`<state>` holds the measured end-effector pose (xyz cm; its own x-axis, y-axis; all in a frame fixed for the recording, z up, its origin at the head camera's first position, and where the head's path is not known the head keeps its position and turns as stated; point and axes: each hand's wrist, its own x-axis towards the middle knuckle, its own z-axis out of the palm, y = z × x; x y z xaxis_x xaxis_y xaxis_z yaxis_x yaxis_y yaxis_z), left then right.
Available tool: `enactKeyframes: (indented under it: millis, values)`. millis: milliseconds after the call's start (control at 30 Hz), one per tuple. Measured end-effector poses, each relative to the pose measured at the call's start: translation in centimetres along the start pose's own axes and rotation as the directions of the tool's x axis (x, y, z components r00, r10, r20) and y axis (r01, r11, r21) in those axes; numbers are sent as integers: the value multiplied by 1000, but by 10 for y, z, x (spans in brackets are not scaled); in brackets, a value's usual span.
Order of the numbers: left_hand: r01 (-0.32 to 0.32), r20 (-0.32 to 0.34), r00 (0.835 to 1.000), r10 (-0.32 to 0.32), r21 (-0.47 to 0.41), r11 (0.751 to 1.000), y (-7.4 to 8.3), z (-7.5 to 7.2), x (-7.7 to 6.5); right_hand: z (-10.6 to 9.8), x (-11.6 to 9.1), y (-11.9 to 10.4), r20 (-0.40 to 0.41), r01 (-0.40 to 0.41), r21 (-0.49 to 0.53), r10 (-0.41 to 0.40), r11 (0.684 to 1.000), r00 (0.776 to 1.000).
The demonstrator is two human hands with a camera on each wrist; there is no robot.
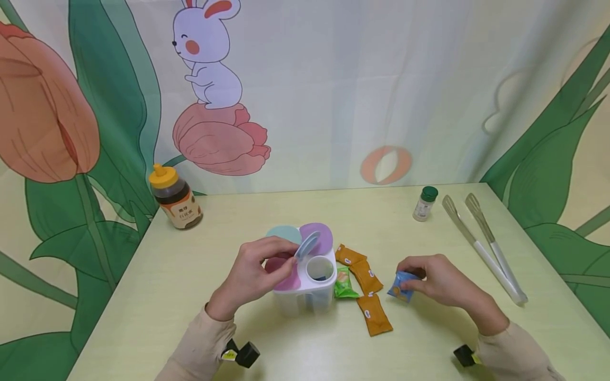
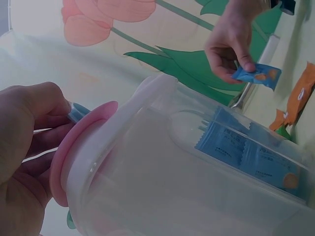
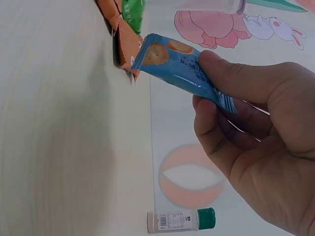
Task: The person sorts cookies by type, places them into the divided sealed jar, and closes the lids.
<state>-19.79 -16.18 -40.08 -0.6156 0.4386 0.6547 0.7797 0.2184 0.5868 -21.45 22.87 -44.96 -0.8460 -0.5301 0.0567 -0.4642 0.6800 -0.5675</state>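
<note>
My left hand (image 1: 259, 270) pinches a small blue lid (image 1: 308, 244), tilted up beside the round opening of a container (image 1: 333, 275) with several compartments. Pink, teal and purple lids cover its other openings. Through the clear wall in the left wrist view, blue snack packets (image 2: 246, 152) show in one compartment. My right hand (image 1: 440, 278) pinches another blue snack packet (image 3: 179, 66), printed with round crackers, between thumb and fingers. It is held to the right of the container, apart from it.
Several orange packets (image 1: 375, 315) and a green packet (image 1: 344, 283) lie right of the container. A squeeze bottle (image 1: 183, 206) with a yellow cap stands back left. Back right are a green-capped shaker (image 1: 425, 203) and tongs (image 1: 495, 254). A printed curtain (image 1: 305, 106) hangs behind the table.
</note>
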Motion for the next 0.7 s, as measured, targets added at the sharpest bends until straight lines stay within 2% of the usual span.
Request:
enactKeyframes:
  millis: [467,700]
  values:
    - [22,6,1000,-22,8,1000,1,-2,0,-3,4,-14,-68,40,12,-39,999,997]
    - [6,1,1000,-6,5,1000,1,-1,1,-5,5,-18,-116,79,11,-77,997,990]
